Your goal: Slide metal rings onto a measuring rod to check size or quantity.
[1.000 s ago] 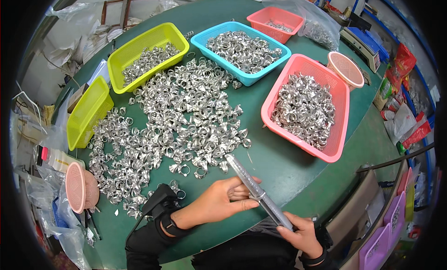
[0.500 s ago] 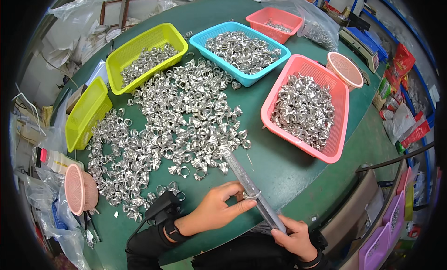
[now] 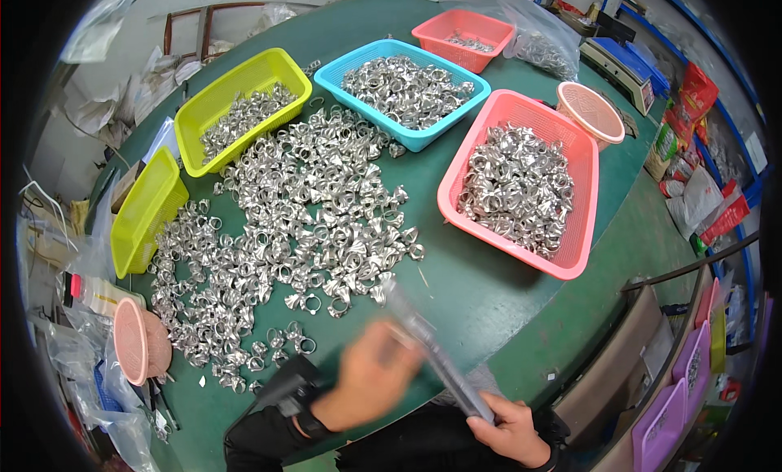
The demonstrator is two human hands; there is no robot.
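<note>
In my right hand (image 3: 511, 431) is the lower end of a grey tapered ring mandrel (image 3: 440, 360), its fingers closed around it. The mandrel slants up and to the left, and its thin tip lies near the edge of a big heap of silver-coloured metal rings (image 3: 314, 203). Beside the mandrel's upper part is my left hand (image 3: 375, 374), smeared by motion. Its fingers are too blurred to show whether a ring is between them. The heap spreads over the green table (image 3: 481, 309), with a few loose rings (image 3: 281, 342) just above my left wrist.
Rings fill a pink basket (image 3: 580, 228) on the right, a blue basket (image 3: 403, 134) and a yellow-green basket (image 3: 191, 134). Another yellow-green basket (image 3: 147, 219) leans at left. Small round pink baskets (image 3: 130, 342) stand at both sides. A scale (image 3: 623, 69) sits far right.
My left hand has shifted up and slightly left along the mandrel, now blurred. The ring seen around the mandrel's middle is no longer there. The whole view has shifted a little.
</note>
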